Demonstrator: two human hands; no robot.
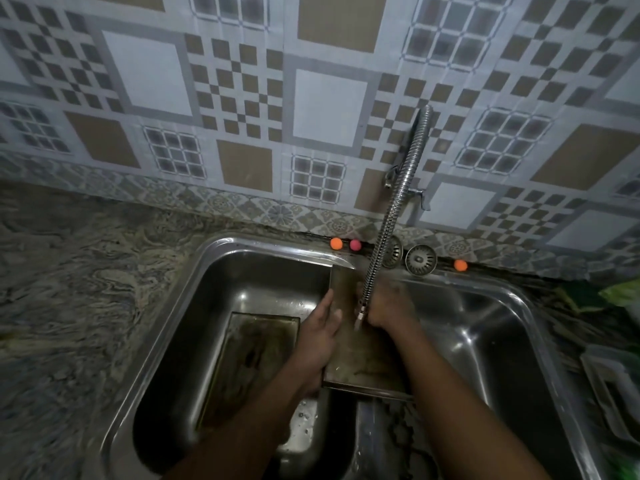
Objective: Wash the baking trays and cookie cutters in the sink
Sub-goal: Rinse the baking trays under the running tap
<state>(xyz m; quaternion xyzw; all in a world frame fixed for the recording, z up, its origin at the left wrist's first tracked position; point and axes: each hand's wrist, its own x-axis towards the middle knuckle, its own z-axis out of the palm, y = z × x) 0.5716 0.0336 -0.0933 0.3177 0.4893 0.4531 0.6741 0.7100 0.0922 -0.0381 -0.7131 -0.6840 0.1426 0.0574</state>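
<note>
A rectangular metal baking tray [360, 362] is held tilted over the divider of a double steel sink [207, 258], under the nozzle of a flexible metal tap hose [388, 216]. My left hand [320, 327] grips the tray's left edge, thumb on its upper face. My right hand [389, 306] rests on the tray's far right part, just right of the nozzle; its fingers look curled, but blur hides whether they hold anything. A second, dirty tray [249, 362] lies in the left basin. No cookie cutters are visible.
Two round drain strainers [420, 259] and small orange and pink balls [336, 243] sit on the ledge behind the sink. Marbled counter [69, 289] extends left. A plastic container [613, 386] and something green [620, 292] are at the right edge. The right basin [485, 341] holds nothing visible.
</note>
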